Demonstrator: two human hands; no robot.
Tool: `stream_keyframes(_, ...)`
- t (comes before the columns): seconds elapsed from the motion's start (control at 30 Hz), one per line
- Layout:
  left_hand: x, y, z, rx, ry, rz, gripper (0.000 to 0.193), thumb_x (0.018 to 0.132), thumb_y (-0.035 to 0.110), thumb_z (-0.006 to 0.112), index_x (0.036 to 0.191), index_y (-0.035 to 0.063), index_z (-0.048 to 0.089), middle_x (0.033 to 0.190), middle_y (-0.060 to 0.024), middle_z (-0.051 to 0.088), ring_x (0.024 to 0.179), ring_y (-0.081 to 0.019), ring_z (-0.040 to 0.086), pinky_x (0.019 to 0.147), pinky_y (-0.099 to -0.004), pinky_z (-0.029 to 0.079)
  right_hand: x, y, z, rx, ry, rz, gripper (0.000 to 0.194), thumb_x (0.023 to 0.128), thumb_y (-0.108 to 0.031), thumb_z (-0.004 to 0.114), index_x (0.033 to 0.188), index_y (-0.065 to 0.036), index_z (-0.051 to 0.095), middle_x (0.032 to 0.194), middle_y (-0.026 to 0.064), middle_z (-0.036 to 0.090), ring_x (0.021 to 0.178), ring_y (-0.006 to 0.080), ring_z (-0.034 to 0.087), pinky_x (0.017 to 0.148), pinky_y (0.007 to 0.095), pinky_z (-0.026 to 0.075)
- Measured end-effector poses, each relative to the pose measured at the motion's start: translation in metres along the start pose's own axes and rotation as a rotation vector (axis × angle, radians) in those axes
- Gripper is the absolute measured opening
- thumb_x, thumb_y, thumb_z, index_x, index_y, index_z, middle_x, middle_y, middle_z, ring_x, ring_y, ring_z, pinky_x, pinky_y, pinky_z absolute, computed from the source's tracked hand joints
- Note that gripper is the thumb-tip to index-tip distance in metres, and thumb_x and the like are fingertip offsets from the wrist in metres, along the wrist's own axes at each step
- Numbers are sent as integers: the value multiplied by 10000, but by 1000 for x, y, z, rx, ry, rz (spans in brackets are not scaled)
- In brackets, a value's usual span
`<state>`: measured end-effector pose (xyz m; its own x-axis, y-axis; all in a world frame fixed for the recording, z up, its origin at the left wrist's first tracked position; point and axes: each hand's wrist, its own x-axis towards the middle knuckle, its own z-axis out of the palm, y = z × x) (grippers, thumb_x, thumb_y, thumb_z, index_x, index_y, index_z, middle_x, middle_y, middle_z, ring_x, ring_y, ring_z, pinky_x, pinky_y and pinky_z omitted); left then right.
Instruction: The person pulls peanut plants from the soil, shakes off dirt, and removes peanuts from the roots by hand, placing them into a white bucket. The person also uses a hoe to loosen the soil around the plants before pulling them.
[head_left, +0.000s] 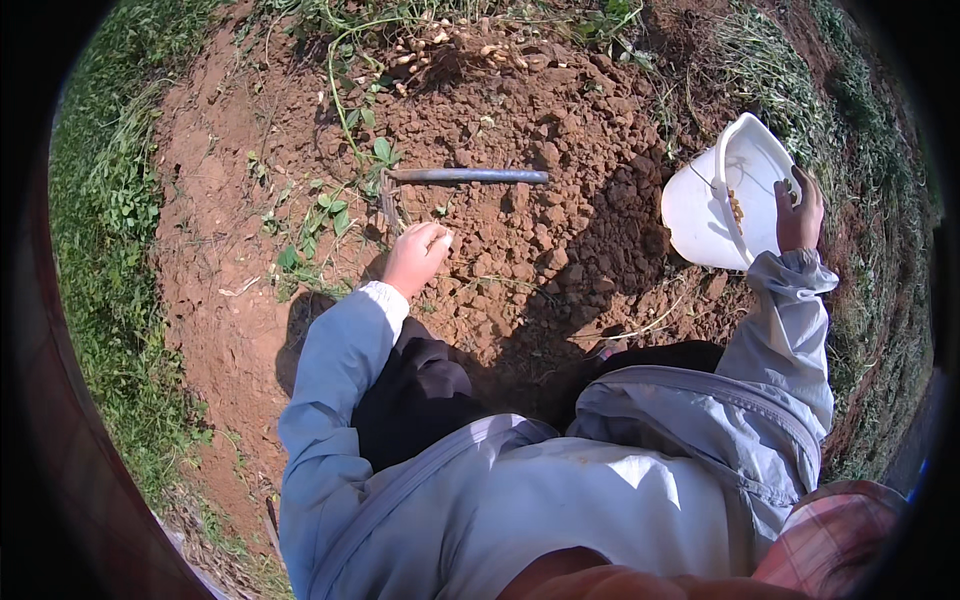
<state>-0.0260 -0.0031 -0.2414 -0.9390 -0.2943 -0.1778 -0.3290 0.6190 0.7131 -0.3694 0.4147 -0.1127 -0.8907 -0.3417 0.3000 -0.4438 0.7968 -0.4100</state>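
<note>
My left hand (417, 259) is over the loose soil with its fingers curled in. A pale spot shows at its fingertips, too small to tell as a thing or a nail. Just beyond it lies a short hand hoe, its blue-grey handle (472, 175) pointing right and its metal head (390, 201) beside leaves. At the right, my right hand (801, 214) is at the mouth of a tilted white plastic bucket (691, 206). Small dark lumps show by its fingers; whether it grips them is unclear. Some peanuts (736, 211) lie inside the bucket.
Uprooted peanut plants with pods (420, 56) lie at the far edge of the dug soil (517, 112). Green growth (105, 225) borders the left side, and cut vines (780, 67) run along the right. Leafy stems (319, 217) trail left of the hoe.
</note>
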Motion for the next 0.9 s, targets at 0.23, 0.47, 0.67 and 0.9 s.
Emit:
stream_keyframes(0.23, 5, -69, -1, 667, 45, -231, 602, 751, 238, 632, 1299, 125, 412, 1342, -155, 375, 1278, -357, 273, 1043, -495, 196, -57, -160, 167, 282, -670, -492, 246, 772, -84, 607, 1014, -41, 586, 932, 136, 579, 899, 328, 554, 778, 384, 462)
stream_keyframes(0.47, -40, -81, -10, 57, -37, -324, 491, 798, 207, 576, 1262, 116, 441, 1292, -154, 421, 1114, -342, 484, 926, -383, 407, -89, -183, 324, -231, -806, -451, 511, 740, -324, 619, 1180, -98, 491, 1027, 139, 579, 963, 330, 562, 830, 414, 443)
stream_keyframes(0.67, -88, -119, 17, -522, 341, -449, 229, 817, 45, 565, 1039, 12, 610, 1060, -80, 594, 977, -161, 572, 851, -283, 451, -83, -219, 291, 54, -1518, -181, 478, 714, -435, 626, 955, -24, 586, 732, 161, 597, 750, 300, 602, 699, 380, 456)
stream_keyframes(0.9, -116, -137, 18, -323, 616, -728, 179, 840, 77, 557, 1000, 18, 614, 987, -91, 621, 930, -190, 582, 832, -282, 441, -79, -297, 251, 646, -1298, -107, 311, 819, -250, 652, 921, -24, 464, 654, 85, 506, 577, 167, 510, 547, 312, 422)
